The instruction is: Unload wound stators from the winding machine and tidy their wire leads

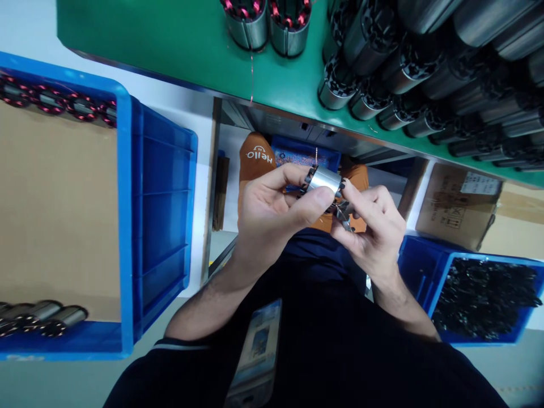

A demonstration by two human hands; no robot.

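My left hand (272,212) is closed around a small silver metal cylinder (323,178) with black toothed plastic ends, thumb on top and fingers behind it. My right hand (374,221) pinches a small black plastic piece (343,214) against the cylinder's right end. Both hands are held over my lap, below the edge of the green bench (178,51).
Many matching grey cylinders (425,68) are stacked on the bench at the right, and two with red wire windings (267,22) stand at the top. A blue crate (161,204) with cardboard and more cylinders is at the left. Another blue bin (484,300) of black parts sits at the right, beside a cardboard box (459,204).
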